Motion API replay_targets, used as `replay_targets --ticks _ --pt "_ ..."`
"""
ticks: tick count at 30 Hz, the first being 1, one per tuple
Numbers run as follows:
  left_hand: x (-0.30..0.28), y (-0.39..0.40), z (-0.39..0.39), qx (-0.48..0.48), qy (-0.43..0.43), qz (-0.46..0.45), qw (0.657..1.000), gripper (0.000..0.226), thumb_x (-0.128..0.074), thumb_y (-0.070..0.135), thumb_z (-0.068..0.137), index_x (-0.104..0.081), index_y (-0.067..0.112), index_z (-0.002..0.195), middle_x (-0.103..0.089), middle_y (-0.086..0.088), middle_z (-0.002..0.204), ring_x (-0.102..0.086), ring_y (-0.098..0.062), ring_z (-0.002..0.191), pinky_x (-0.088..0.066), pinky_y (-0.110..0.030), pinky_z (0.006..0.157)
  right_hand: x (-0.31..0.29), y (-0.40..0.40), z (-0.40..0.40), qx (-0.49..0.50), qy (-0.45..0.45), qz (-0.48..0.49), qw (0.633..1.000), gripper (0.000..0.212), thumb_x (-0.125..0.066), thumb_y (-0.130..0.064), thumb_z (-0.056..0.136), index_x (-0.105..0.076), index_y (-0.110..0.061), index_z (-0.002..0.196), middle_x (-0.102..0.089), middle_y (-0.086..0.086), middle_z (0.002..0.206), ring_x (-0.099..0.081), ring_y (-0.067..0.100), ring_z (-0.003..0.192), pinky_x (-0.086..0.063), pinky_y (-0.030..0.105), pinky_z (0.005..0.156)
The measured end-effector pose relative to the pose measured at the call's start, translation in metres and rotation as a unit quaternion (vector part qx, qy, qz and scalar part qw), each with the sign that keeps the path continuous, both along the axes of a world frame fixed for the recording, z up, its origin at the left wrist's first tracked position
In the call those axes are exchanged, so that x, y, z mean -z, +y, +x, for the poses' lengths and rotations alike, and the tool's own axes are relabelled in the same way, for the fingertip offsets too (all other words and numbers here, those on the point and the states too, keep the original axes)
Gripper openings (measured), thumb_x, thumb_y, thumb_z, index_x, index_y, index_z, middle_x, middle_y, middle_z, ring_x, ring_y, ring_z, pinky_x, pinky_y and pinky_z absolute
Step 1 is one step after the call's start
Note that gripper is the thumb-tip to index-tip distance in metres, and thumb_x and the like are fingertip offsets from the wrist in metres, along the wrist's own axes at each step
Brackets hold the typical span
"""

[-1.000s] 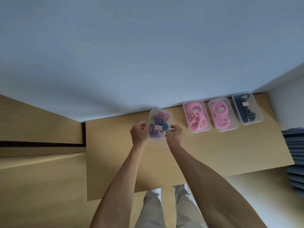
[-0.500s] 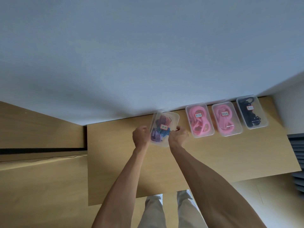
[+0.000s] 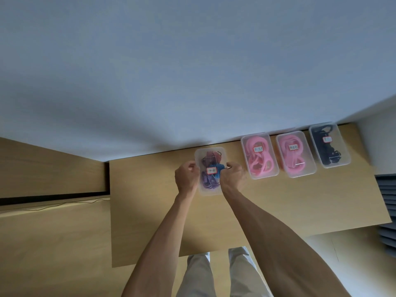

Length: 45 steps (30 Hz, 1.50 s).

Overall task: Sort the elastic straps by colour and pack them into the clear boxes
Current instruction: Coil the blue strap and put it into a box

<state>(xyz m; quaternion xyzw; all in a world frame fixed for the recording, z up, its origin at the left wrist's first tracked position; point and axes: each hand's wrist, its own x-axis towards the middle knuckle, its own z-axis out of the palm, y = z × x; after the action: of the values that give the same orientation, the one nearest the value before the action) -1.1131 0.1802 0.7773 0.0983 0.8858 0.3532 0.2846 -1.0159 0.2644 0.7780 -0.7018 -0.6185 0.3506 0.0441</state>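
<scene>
A clear lidded box with red, blue and purple straps and a small label lies flat on the wooden table near the wall. My left hand grips its left side and my right hand grips its right side. To the right stand two clear boxes of pink straps and one clear box of dark straps, all lidded and labelled.
A pale wall runs just behind the boxes. A lower wooden surface lies to the left with a thin cable on it. Dark slatted panels stand at the right edge. My legs show below the table's front edge.
The mixed-colour box was tilted up between my hands; it has come down flat on the table, closer to the wall, with both hands still on its sides.
</scene>
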Motion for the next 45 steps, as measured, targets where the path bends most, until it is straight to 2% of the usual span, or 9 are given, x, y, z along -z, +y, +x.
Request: replay_targets --ticks 7,13,18,20,24,29,39,42,45 --pt "0.008 0.009 0.003 -0.004 0.003 -0.006 1.000 0.015 -0.064 0.003 0.083 -0.077 0.005 0.090 -0.076 -0.008 0.086 -0.068 -0.024 0.080 -0.052 -0.032 0.072 0.007 0.003 0.002 0.009 -0.016 -0.017 1.000 0.024 -0.056 0.001 0.083 -0.073 -0.007 0.098 -0.069 0.014 0.099 -0.046 0.022 0.079 -0.041 0.033 0.068" --pt "0.013 0.014 0.003 -0.028 -0.005 -0.007 1.000 0.017 -0.062 -0.001 0.079 -0.078 0.005 0.084 -0.076 -0.008 0.080 -0.067 -0.024 0.073 -0.050 -0.031 0.065 0.009 0.009 0.000 0.004 -0.010 -0.026 1.000 0.037 -0.056 0.000 0.083 -0.070 -0.014 0.114 -0.071 0.015 0.103 -0.065 0.032 0.093 -0.056 0.040 0.078" --pt "0.019 0.021 -0.002 -0.066 -0.039 -0.009 0.997 0.020 -0.060 -0.004 0.078 -0.077 0.005 0.082 -0.076 -0.009 0.083 -0.068 -0.028 0.079 -0.051 -0.032 0.069 0.014 0.020 -0.001 0.041 0.001 -0.078 0.996 0.023 -0.057 -0.001 0.079 -0.070 -0.016 0.091 -0.070 0.012 0.094 -0.065 0.028 0.083 -0.058 0.040 0.074" --pt "0.020 0.023 -0.002 -0.063 -0.035 -0.013 0.997 0.023 -0.059 -0.003 0.079 -0.076 0.008 0.090 -0.075 -0.007 0.086 -0.069 -0.028 0.085 -0.050 -0.031 0.071 0.013 0.022 -0.001 0.054 0.004 -0.091 0.994 0.027 -0.058 -0.001 0.079 -0.070 -0.015 0.098 -0.071 0.012 0.096 -0.065 0.028 0.083 -0.058 0.039 0.075" --pt "0.015 0.030 -0.002 0.026 0.039 0.010 0.999 0.038 -0.058 0.002 0.084 -0.069 0.020 0.116 -0.074 0.000 0.099 -0.066 -0.021 0.089 -0.053 -0.032 0.077 0.012 0.009 -0.007 -0.114 -0.007 0.062 0.992 0.054 -0.058 0.011 0.078 -0.062 -0.014 0.126 -0.062 0.012 0.109 -0.060 0.031 0.095 -0.053 0.042 0.074" --pt "0.013 0.033 -0.006 0.157 0.056 -0.024 0.986 0.033 -0.074 0.027 0.073 -0.068 0.027 0.105 -0.059 0.002 0.089 -0.055 -0.017 0.084 -0.043 -0.027 0.067 0.014 0.012 -0.007 -0.217 -0.017 0.077 0.973 0.029 -0.053 0.003 0.088 -0.073 -0.007 0.107 -0.060 0.014 0.105 -0.058 0.035 0.088 -0.049 0.039 0.071" --pt "0.019 0.028 0.000 0.209 0.076 -0.032 0.974 0.058 -0.079 0.022 0.073 -0.058 0.028 0.127 -0.060 -0.001 0.111 -0.058 -0.021 0.101 -0.042 -0.025 0.073 0.023 0.006 0.006 -0.249 0.000 0.046 0.968 0.038 -0.057 -0.003 0.092 -0.061 -0.010 0.129 -0.058 0.019 0.124 -0.054 0.039 0.106 -0.049 0.046 0.087" --pt "0.025 0.028 0.002 0.239 0.096 -0.042 0.965 0.057 -0.074 0.019 0.078 -0.058 0.016 0.133 -0.047 -0.006 0.143 -0.049 -0.028 0.127 -0.053 -0.037 0.090 0.026 0.000 0.005 -0.270 -0.027 0.081 0.959 0.040 -0.059 0.000 0.091 -0.058 -0.004 0.130 -0.041 0.021 0.151 -0.042 0.040 0.134 -0.048 0.050 0.096" --pt "0.024 0.031 0.001 0.272 0.105 -0.053 0.955 0.059 -0.071 0.017 0.078 -0.057 0.008 0.135 -0.031 -0.008 0.161 -0.034 -0.027 0.144 -0.046 -0.040 0.105 0.029 0.000 0.000 -0.282 -0.036 0.080 0.955 0.038 -0.059 -0.001 0.091 -0.057 0.002 0.129 -0.034 0.019 0.157 -0.036 0.035 0.143 -0.042 0.048 0.104"
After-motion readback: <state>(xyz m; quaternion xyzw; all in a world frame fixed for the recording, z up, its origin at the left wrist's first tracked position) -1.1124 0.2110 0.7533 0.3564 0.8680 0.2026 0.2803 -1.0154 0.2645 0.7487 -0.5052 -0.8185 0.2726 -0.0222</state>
